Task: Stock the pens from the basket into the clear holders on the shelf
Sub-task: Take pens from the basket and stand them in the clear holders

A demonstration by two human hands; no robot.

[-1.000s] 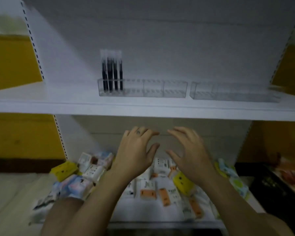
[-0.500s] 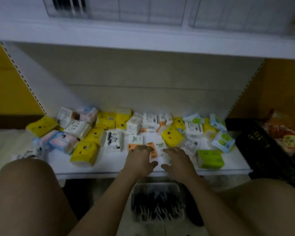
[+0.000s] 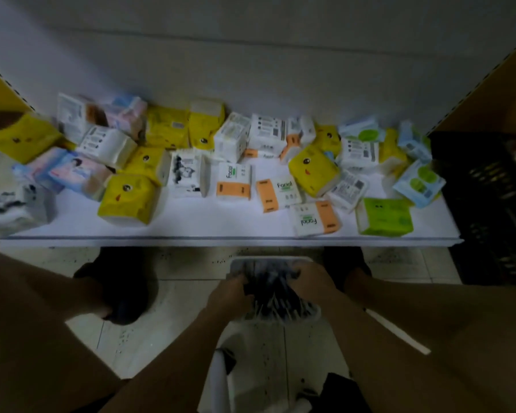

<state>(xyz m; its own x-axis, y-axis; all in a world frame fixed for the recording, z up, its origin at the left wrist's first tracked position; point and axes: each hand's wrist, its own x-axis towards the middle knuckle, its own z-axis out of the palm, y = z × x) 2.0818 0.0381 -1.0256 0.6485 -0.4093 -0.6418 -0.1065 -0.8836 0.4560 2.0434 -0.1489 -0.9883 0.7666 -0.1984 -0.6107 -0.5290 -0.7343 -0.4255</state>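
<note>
My left hand (image 3: 230,293) and right hand (image 3: 313,281) curl round pens (image 3: 276,289) in the basket (image 3: 268,259) — 1 loose, oversized bundle could slip and scatter.

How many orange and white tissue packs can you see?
3: middle pack, tilted pack beside it, front pack near the shelf edge. Orange bits behind may be more.

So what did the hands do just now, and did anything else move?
Both hands came down from in front of the shelves to the basket on the floor. The left hand and right hand now curl round a bunch of pens in it. The view tipped down too, so the clear holders are out of sight. The tissue packs on the lower shelf stayed put.
</note>
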